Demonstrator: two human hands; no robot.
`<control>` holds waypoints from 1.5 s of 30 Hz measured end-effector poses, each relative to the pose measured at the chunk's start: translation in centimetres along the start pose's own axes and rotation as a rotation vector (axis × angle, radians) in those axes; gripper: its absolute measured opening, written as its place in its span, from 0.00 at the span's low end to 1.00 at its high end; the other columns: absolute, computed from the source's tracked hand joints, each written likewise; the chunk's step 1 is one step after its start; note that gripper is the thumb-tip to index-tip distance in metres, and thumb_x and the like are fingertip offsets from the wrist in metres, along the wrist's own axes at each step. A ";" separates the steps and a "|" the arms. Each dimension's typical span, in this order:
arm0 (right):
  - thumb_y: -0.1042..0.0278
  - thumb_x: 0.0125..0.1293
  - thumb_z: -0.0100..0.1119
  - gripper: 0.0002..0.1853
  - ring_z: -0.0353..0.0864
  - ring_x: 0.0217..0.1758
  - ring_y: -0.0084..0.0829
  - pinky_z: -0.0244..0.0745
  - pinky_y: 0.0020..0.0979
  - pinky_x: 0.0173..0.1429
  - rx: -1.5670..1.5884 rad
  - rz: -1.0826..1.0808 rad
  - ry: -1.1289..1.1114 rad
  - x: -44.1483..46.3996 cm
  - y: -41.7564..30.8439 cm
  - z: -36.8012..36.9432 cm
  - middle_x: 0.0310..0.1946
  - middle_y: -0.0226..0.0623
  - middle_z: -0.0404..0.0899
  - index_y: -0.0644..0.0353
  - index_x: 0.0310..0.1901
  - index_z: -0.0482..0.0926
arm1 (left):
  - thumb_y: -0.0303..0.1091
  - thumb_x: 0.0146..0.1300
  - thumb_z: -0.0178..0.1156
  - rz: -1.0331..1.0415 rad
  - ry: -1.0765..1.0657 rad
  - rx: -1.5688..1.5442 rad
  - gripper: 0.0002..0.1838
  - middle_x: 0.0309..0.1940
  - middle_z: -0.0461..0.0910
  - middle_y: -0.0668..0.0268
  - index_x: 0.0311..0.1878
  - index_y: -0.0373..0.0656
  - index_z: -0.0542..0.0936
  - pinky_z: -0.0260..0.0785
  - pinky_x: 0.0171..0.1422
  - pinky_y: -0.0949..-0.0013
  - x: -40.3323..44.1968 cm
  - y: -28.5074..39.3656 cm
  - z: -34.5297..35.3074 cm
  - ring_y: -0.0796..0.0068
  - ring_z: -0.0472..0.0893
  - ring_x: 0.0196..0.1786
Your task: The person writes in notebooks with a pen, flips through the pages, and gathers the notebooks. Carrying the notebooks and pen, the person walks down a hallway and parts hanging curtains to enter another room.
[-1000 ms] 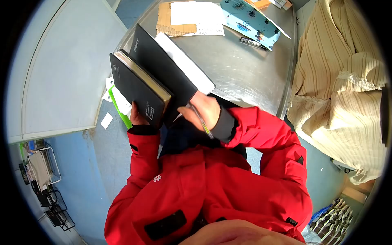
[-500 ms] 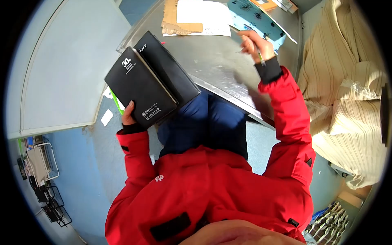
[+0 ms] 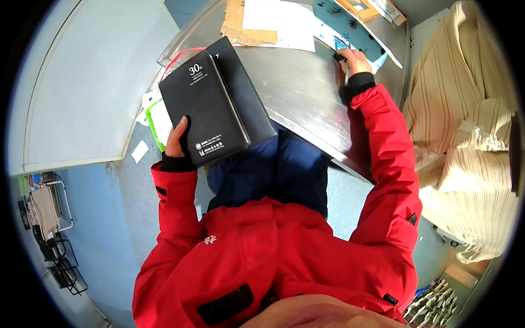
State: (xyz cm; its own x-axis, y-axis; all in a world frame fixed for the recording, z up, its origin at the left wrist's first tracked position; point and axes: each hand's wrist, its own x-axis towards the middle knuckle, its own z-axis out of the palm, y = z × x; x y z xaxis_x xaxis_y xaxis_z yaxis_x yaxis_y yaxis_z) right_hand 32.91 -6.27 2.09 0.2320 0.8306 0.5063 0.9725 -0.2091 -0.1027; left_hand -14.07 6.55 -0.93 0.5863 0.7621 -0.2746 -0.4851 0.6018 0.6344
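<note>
My left hand grips a black diary by its lower left edge, thumb on the cover and the other fingers hidden beneath. The cover bears a white "30" and small white print. A second black cover lies behind it to the right, and a red ribbon loops out at the top. At the upper right, my right hand is closed around a pen, over the metal table beside a blue patterned sheet.
The metal table carries brown cardboard and white paper. Striped cream cloth hangs at the right. At the left are a pale panel, a green-edged item and a wire rack.
My right hand has moved from the diary to the table's far right, beside the blue sheet. The diary, open a second ago, has been closed and turned more upright in my left hand.
</note>
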 end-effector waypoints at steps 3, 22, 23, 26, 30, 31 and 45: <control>0.76 0.53 0.62 0.17 0.79 0.39 0.45 0.74 0.40 0.43 0.173 0.061 0.004 0.5 -0.9 1.1 0.34 0.41 0.78 0.52 0.46 0.75 | 0.34 0.64 0.58 -0.094 0.038 -0.151 0.26 0.56 0.75 0.52 0.64 0.36 0.66 0.74 0.61 0.57 0.0 -0.9 0.4 0.56 0.79 0.56; 0.53 0.38 0.80 0.34 0.83 0.45 0.43 0.76 0.39 0.50 0.167 0.848 -0.060 13.4 -0.2 10.0 0.39 0.46 0.82 0.58 0.47 0.75 | 0.33 0.63 0.59 -0.040 0.001 -0.095 0.22 0.48 0.80 0.55 0.58 0.34 0.72 0.77 0.52 0.63 2.1 -1.5 4.1 0.62 0.82 0.47; 0.55 0.39 0.80 0.34 0.82 0.45 0.41 0.76 0.39 0.51 0.219 0.837 -0.063 13.7 1.0 10.8 0.40 0.46 0.82 0.58 0.47 0.75 | 0.34 0.63 0.59 -0.106 -0.048 -0.128 0.21 0.46 0.81 0.56 0.57 0.34 0.73 0.77 0.52 0.63 2.5 -2.0 3.8 0.62 0.83 0.46; 0.48 0.60 0.55 0.21 0.80 0.41 0.40 0.73 0.38 0.52 1.631 1.129 -0.301 13.3 19.4 22.4 0.37 0.40 0.82 0.58 0.44 0.78 | 0.35 0.62 0.60 -0.155 -0.060 -0.133 0.20 0.44 0.82 0.55 0.54 0.34 0.75 0.78 0.49 0.62 2.7 -1.6 3.3 0.62 0.83 0.42; 0.44 0.62 0.56 0.23 0.72 0.32 0.32 0.65 0.31 0.39 1.406 1.109 -0.174 15.4 17.7 20.7 0.34 0.35 0.79 0.56 0.47 0.78 | 0.35 0.60 0.64 -0.059 -0.032 -0.088 0.23 0.44 0.82 0.55 0.56 0.35 0.74 0.79 0.47 0.62 3.0 -2.0 2.5 0.64 0.84 0.41; 0.43 0.62 0.56 0.23 0.70 0.29 0.30 0.63 0.30 0.36 1.346 1.088 -0.138 16.0 17.1 20.7 0.33 0.34 0.79 0.55 0.47 0.78 | 0.34 0.60 0.64 -0.040 -0.031 -0.108 0.23 0.44 0.82 0.56 0.57 0.36 0.74 0.79 0.46 0.62 3.0 -2.1 2.6 0.64 0.84 0.41; 0.49 0.52 0.71 0.31 0.77 0.27 0.24 0.69 0.22 0.26 0.885 0.823 -0.112 19.0 7.5 13.2 0.38 0.34 0.81 0.59 0.54 0.77 | 0.38 0.51 0.72 0.369 0.116 0.213 0.53 0.63 0.67 0.51 0.72 0.35 0.48 0.60 0.69 0.62 3.2 -2.9 2.7 0.63 0.68 0.65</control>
State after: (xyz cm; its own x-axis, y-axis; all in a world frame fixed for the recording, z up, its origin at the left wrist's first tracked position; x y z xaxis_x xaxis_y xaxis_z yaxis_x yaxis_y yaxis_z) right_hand 44.86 14.76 -0.36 0.7452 0.6643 -0.0581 0.2007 -0.3065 -0.9305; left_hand -9.04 6.63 -1.72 0.3163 0.9458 -0.0734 -0.4962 0.2309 0.8369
